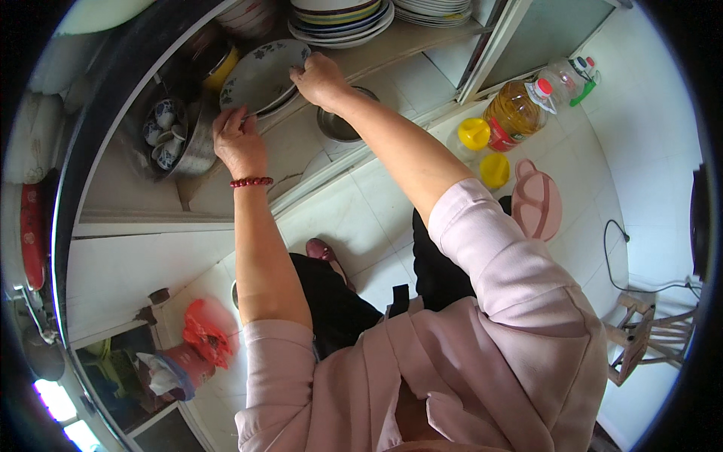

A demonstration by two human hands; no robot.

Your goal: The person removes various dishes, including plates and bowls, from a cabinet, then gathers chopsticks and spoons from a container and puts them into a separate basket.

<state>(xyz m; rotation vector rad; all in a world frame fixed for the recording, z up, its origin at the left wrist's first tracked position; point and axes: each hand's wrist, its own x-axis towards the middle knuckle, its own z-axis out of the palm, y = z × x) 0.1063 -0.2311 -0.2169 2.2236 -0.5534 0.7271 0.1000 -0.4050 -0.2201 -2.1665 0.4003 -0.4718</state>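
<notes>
My left hand [241, 142], with a red bead bracelet at the wrist, grips the near left rim of a white plate [265, 76] with a dark floral border. At its right rim my right hand [319, 80] holds on with thumb and fingers. The plate is tilted at the cabinet shelf, and at least one more dish edge shows beneath it. Just behind stand stacked plates and bowls [342, 25]. To the left, a perforated metal strainer [197, 138] sits beside a container of blue-and-white ceramic spoons [165, 133]. A round metal bowl [339, 125] lies lower, partly behind my right forearm.
More plates [434, 12] are stacked at the shelf's right. An open cabinet door [491, 51] is on the right. Oil bottles [511, 113], yellow-capped containers [494, 170] and a pink divided tray [536, 200] stand on the tiled floor. A wooden stool [632, 339] and red bag [206, 333] are farther off.
</notes>
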